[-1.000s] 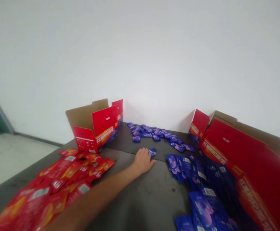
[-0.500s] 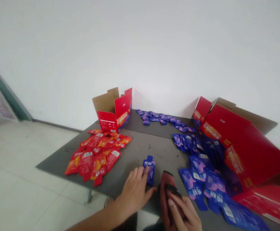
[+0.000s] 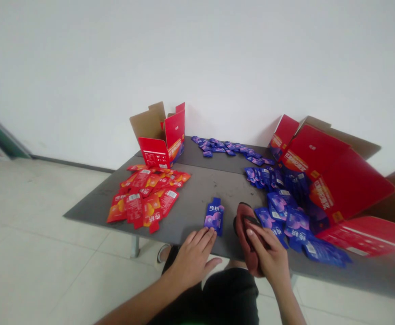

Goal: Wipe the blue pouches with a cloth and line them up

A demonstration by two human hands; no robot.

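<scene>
A single purple-blue pouch [image 3: 214, 214] with a narrow neck lies flat near the table's front edge, its neck pointing away from me. My left hand [image 3: 195, 253] rests open, its fingertips on or beside the pouch's lower edge. To the right, my right hand [image 3: 268, 248] is closed around a dark red hand-held tool [image 3: 243, 225] with black parts, whose exact kind I cannot make out. The tool's far end is at the table, apart from the single pouch and close to the purple-blue pouches [image 3: 280, 205] on the right.
Red-orange pouches [image 3: 146, 194] are heaped on the left, before an open red carton [image 3: 155, 151]. Smaller-looking purple pouches [image 3: 226, 146] lie in a row along the back. Tilted red cartons [image 3: 340, 176] stand open at the right. A white wall [image 3: 197, 58] rises behind the table [image 3: 197, 187].
My left fingers have drawn back from the pouch's middle to its lower edge. The tool, in my right hand, is tilted differently and sits farther right. The view has tipped downward.
</scene>
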